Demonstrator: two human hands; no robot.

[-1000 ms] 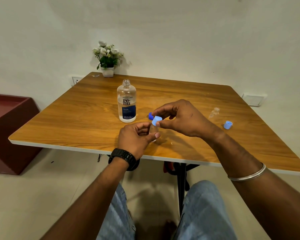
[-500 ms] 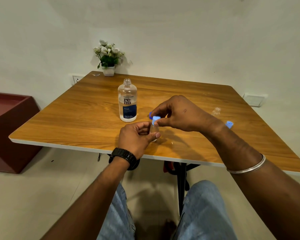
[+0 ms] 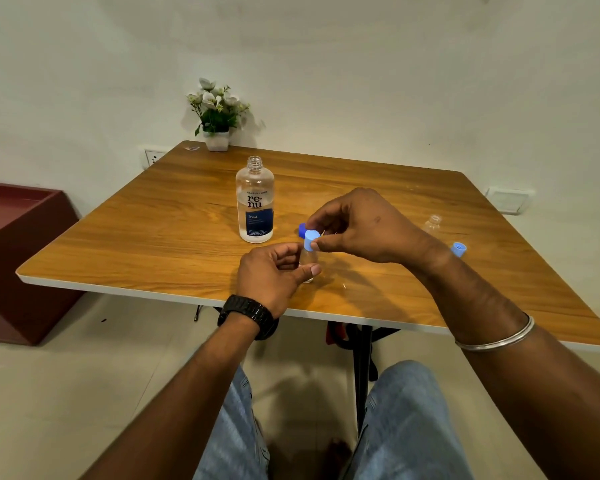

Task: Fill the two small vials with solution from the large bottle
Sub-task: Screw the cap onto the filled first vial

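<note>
Head view: small vial (image 3: 308, 263), upright on the table (image 3: 174, 244), gripped by left hand (image 3: 274, 277); light-blue cap (image 3: 311, 240) directly above its mouth, pinched by right hand (image 3: 361, 226), axis vertical.

Single view only, head-worn, so no second view shares any of the scene. Camera sits above and behind the near edge of the wooden table (image 3: 174, 237), facing forward and down. Wide-angle: the table edges bow. Both forearms run in from the bottom corners, and the left hand (image 3: 274, 275) and right hand (image 3: 364, 226) meet near frame centre, close to the lens. Knees low in frame, under the table edge. Far wall (image 3: 395, 81) and flower pot (image 3: 217, 140) mark the back limit. The small clear vial (image 3: 433, 223) at right is faint, probably upright.
</note>
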